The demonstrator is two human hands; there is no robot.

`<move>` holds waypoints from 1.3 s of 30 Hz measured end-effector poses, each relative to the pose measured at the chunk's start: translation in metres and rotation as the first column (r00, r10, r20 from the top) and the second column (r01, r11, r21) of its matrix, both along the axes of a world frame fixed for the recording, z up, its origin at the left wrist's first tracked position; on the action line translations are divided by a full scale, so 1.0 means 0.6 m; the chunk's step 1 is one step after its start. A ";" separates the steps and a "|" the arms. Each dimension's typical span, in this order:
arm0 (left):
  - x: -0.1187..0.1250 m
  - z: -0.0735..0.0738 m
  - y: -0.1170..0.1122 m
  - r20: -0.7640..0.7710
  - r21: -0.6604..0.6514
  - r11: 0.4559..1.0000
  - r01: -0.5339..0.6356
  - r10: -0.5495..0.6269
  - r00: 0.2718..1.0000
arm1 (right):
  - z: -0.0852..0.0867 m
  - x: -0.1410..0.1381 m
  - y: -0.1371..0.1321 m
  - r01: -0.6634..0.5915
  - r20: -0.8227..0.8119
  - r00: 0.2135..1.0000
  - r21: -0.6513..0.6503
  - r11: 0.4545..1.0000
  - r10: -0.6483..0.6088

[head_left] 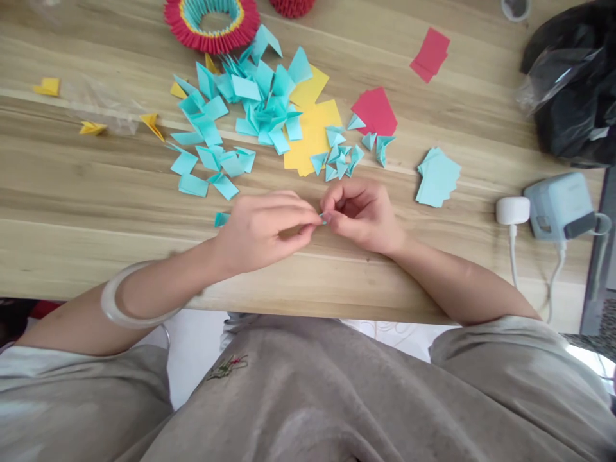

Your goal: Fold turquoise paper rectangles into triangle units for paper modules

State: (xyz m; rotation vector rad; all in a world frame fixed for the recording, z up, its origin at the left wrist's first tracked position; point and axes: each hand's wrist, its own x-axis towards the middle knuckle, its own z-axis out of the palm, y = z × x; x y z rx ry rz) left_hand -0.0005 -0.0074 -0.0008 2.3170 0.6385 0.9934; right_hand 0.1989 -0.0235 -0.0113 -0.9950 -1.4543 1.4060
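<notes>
Between the fingertips of both hands is a small folded piece of blue paper point(324, 219), mostly hidden by the fingers. My left hand point(269, 228) pinches it from the left, and my right hand point(363, 215) pinches it from the right. Just beyond the hands lies a small cluster of folded blue paper triangles point(341, 160). A larger loose heap of half-folded blue paper pieces point(262, 106) spreads to the upper left. One more blue folded piece point(221, 220) lies by my left wrist.
Yellow paper sheets point(315, 131) and red sheets point(376, 111) lie behind the triangles. A blue paper stack point(437, 178) is at right, near a white charger point(513, 210) and a pale blue device point(561, 205) with cables. A red, yellow and blue paper ring point(212, 43) stands at the back.
</notes>
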 end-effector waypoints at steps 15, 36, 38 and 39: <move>0.000 -0.004 0.003 0.034 -0.031 0.993 -0.117 0.118 0.992 | 0.001 -0.005 -0.003 0.089 -0.007 0.996 -0.060 0.994 -0.089; -0.003 -0.001 0.010 -0.013 -0.092 0.985 -0.147 0.146 0.989 | 0.005 0.000 -0.003 0.053 -0.091 0.994 -0.114 0.992 -0.064; -0.003 -0.001 0.010 0.003 -0.111 0.985 -0.133 0.135 0.991 | 0.003 0.000 -0.001 0.045 -0.093 0.994 -0.113 0.993 -0.055; -0.003 -0.001 0.010 0.009 -0.120 0.985 -0.124 0.126 0.992 | 0.002 0.000 -0.001 0.038 -0.095 0.994 -0.113 0.993 -0.049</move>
